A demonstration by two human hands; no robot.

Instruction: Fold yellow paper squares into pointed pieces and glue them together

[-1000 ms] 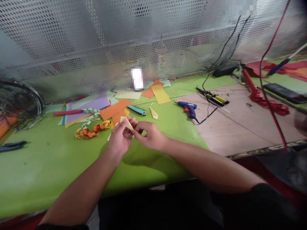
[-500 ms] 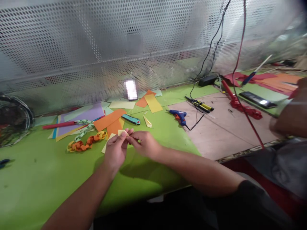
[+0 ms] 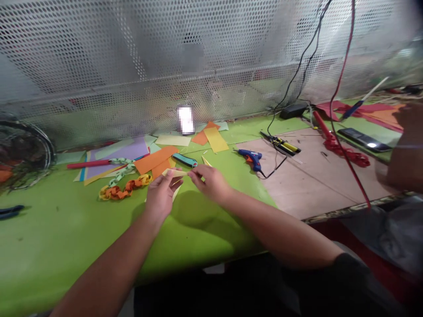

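Note:
Between my hands is a small piece of pale yellow paper (image 3: 176,173), held just above the green tabletop. My left hand (image 3: 162,190) pinches its left end between thumb and fingers. At its right tip, my right hand (image 3: 209,181) grips with thumb and forefinger. Another pale sheet on the table is partly hidden behind my left hand. Beyond my hands lie a teal utility knife (image 3: 185,160), a folded yellow paper piece (image 3: 206,161) and orange paper strips (image 3: 157,159). A paper chain (image 3: 124,189) in orange, yellow and mint rests to the left.
A blue glue gun (image 3: 251,158) lies right on a wooden board (image 3: 291,180), near yellow-handled tools (image 3: 287,146). Cords hang before the perforated metal screen (image 3: 139,66). Pliers (image 3: 11,211) lie far left. Another person's arm (image 3: 405,154) reaches in at the right, beside a phone (image 3: 363,139).
My right hand has drawn away to the right, and the pale yellow paper now stretches between both hands. The left fingers have spread a little. The view has shifted slightly.

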